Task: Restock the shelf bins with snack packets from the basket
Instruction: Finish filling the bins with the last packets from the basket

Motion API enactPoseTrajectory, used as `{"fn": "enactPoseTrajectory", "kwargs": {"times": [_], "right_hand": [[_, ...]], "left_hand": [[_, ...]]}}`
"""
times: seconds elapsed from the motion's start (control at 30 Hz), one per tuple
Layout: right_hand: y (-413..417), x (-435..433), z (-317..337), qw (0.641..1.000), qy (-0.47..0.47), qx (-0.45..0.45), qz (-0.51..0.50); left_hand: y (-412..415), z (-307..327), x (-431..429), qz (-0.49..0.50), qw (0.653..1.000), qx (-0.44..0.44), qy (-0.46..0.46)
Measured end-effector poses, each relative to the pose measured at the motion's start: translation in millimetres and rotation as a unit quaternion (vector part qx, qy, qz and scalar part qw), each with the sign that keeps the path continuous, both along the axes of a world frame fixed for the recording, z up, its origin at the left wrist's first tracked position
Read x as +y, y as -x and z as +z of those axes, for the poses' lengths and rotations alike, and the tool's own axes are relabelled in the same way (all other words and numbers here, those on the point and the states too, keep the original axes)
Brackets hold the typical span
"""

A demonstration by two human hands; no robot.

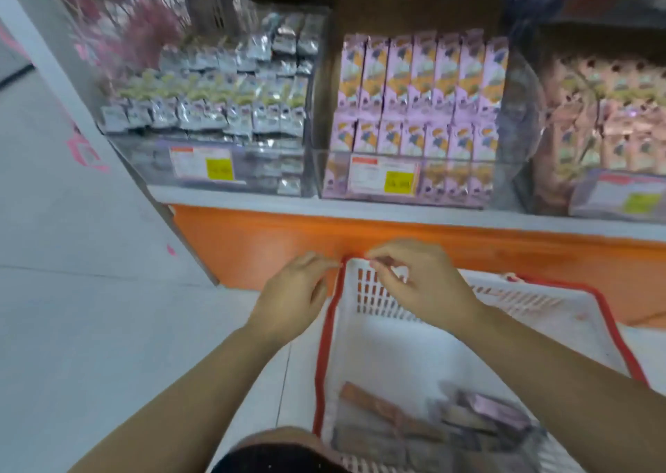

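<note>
A white basket (393,350) with a red rim stands on the floor in front of the shelf. A few dark and purple snack packets (479,418) lie at its near end. My left hand (292,292) is outside the basket's far left corner, fingers curled, its fingertips at the red rim. My right hand (414,285) reaches over the same corner, with thumb and fingers pinched together at the rim. Motion blur hides whether anything small is between the fingers. Above, clear shelf bins hold silver packets (216,108), purple boxes (418,94) and pink packets (612,123).
An orange shelf base (274,242) runs just behind the basket. Yellow price labels (219,168) sit on the bin fronts. Pale floor tiles (90,310) spread to the left. Pink decorative plumes (144,33) stand at the shelf's left end.
</note>
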State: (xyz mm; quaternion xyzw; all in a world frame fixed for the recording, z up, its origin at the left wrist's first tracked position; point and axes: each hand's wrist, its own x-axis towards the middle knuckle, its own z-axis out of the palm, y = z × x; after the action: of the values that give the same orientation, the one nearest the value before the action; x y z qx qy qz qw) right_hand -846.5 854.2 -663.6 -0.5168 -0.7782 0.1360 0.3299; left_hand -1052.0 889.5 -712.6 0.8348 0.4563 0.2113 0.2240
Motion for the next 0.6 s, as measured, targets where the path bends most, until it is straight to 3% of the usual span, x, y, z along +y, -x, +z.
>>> {"fn": "enactPoseTrajectory", "kwargs": {"times": [0.13, 0.23, 0.37, 0.47, 0.6], "right_hand": [[-40, -28, -66, 0.966, 0.232, -0.11, -0.023], [-67, -47, -109, 0.909, 0.383, -0.16, -0.037], [-84, -66, -155, 0.803, 0.55, -0.23, 0.01], [-79, -77, -188, 0.744, 0.625, -0.234, 0.038], [-66, -94, -216, 0.733, 0.625, -0.266, 0.037]], "left_hand": [[-11, -41, -11, -0.051, 0.986, 0.105, 0.116], [-15, -60, -11, -0.031, 0.988, 0.083, 0.126], [-20, -72, -14, -0.002, 0.994, 0.018, 0.111], [-24, -77, -15, 0.0, 0.994, 0.001, 0.113], [-24, -77, -14, -0.003, 0.994, -0.006, 0.11]]}}
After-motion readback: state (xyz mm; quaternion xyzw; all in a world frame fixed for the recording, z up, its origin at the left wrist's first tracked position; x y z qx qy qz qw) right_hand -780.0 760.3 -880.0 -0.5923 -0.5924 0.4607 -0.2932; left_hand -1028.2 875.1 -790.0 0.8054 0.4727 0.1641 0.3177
